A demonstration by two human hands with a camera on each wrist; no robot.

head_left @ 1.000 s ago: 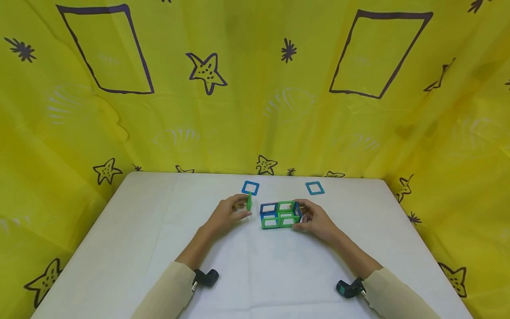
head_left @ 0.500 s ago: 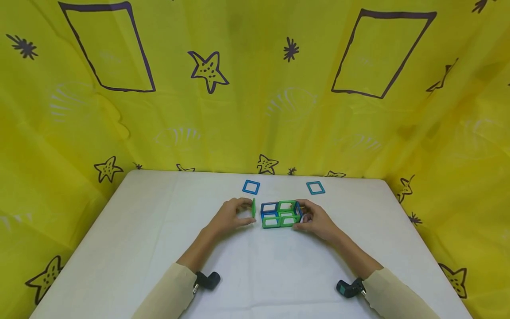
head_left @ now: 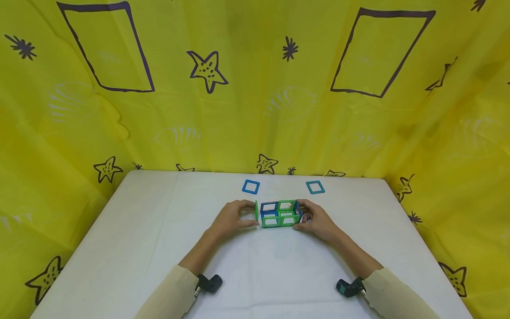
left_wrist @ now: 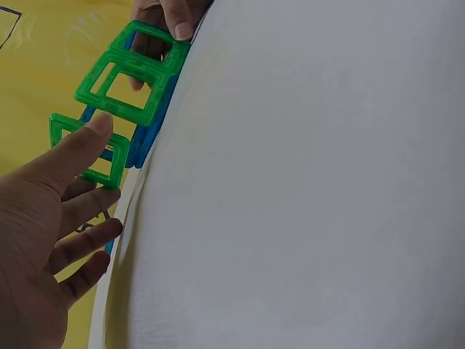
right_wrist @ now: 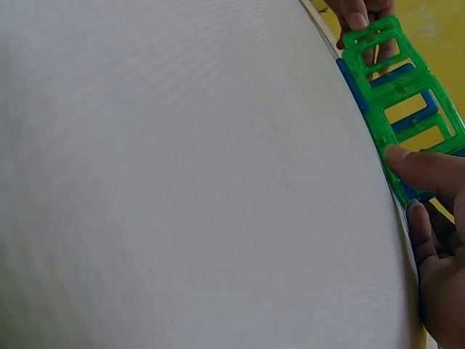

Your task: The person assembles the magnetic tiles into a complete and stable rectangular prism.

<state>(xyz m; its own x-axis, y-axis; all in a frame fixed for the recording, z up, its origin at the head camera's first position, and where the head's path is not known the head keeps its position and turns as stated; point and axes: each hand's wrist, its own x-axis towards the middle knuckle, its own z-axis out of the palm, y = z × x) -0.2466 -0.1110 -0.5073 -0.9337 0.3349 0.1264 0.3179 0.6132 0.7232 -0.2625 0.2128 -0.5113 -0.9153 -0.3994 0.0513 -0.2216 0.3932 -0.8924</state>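
A low box frame (head_left: pixel 280 221) of green and blue magnetic tiles stands on the white table, its left end without a wall. My left hand (head_left: pixel 233 217) pinches a green square magnetic tile (left_wrist: pixel 120 161) between thumb and fingers, upright and close beside that left end. In the left wrist view the thumb lies over the tile's upper edge and the lower fingers are spread. At the other end, my right hand (head_left: pixel 318 220) grips the frame by its blue end tile, the thumb (right_wrist: pixel 418 166) on the green front wall. Part of the end tile is hidden by the fingers.
Two loose square tiles lie flat behind the frame: a blue tile (head_left: pixel 251 187) at left and a teal tile (head_left: pixel 315 187) at right. A yellow patterned curtain (head_left: pixel 247 128) hangs around the white table (head_left: pixel 279 274). Each wrist wears a small black camera.
My left hand has moved right and slightly toward me, bringing the green tile from beside the blue loose tile to the frame's left end. The right hand stays in place.
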